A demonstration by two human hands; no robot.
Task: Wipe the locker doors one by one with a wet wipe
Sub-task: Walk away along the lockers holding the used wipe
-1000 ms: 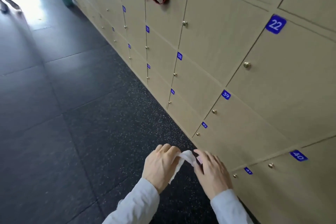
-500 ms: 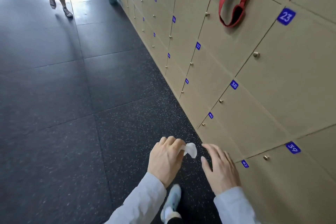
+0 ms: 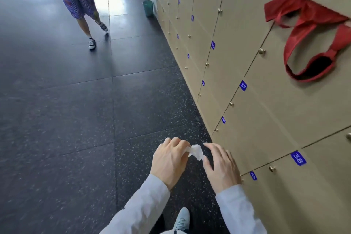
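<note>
Head view is showing the left hand pinching the wet wipe while the right hand is hovering open beside it — seemingly readying it — next needing pressing against the locker doors just right.

A single head-worn wide-angle view covers the scene; no second view shares it. The camera looks forward and steeply down along a corridor, with the bank of lockers running up the right side of the frame and receding toward the top centre. The dark floor fills the area left of the lockers. The hands sit close to the lens at lower centre, just left of the lockers. Straight lines bow near the frame edges, and the view is tilted.
</note>
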